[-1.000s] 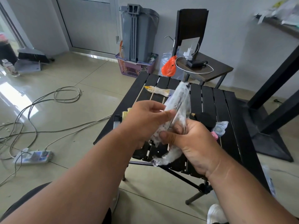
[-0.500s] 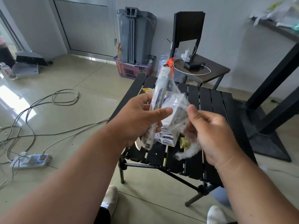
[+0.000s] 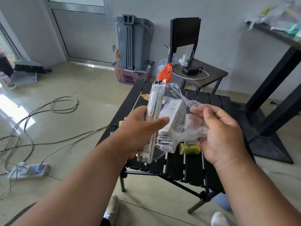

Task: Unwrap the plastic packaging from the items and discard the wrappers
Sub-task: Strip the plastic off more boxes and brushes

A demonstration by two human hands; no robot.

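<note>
From the head camera, a black slatted surface [image 3: 192,162] stands on a tiled floor [image 3: 84,98] strewn with cables, under both hands. The left hand [image 3: 138,132] grips a long white packet [image 3: 153,121] and a white box [image 3: 172,121], the packet running lengthwise away from the person, its far end tilted up; its print is unreadable. The right hand [image 3: 223,134], just beside, holds clear plastic wrap [image 3: 190,126] in curled fingers

A long white pen pack [image 3: 153,121] stood nearly upright beside a tilted white box [image 3: 172,121], both above the worktop's near edge, with crumpled clear wrapper [image 3: 190,128] trailing rightward off the box.
</note>
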